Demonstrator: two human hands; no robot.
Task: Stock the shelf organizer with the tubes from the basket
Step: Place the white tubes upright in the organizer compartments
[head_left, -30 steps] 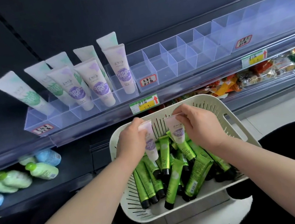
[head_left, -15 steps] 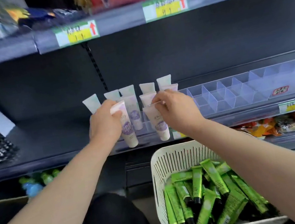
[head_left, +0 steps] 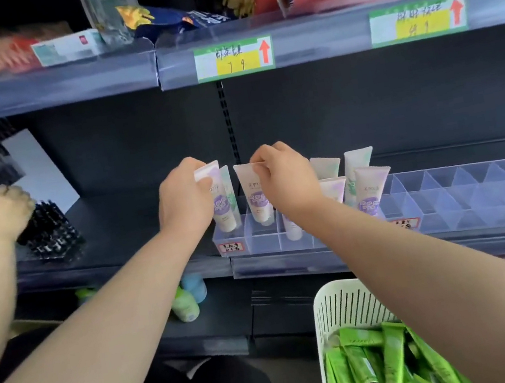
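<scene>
My left grip (head_left: 185,206) pinches the crimped top of a purple-label tube (head_left: 222,208), cap down in the end cell of the clear organizer (head_left: 448,208). My right grip (head_left: 291,181) pinches a second tube (head_left: 257,199) the same way in the next cell. They look light, soft-walled and probably slick, so the flat crimp seems the firmest hold. More tubes (head_left: 371,191) stand just right. The basket (head_left: 340,303) holds green tubes (head_left: 395,351).

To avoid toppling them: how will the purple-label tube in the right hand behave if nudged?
Probably light: the right hand pinches the tube by its crimped end alone. Likely leans, not falls: the organizer walls hold neighbouring tubes tilted.
</scene>
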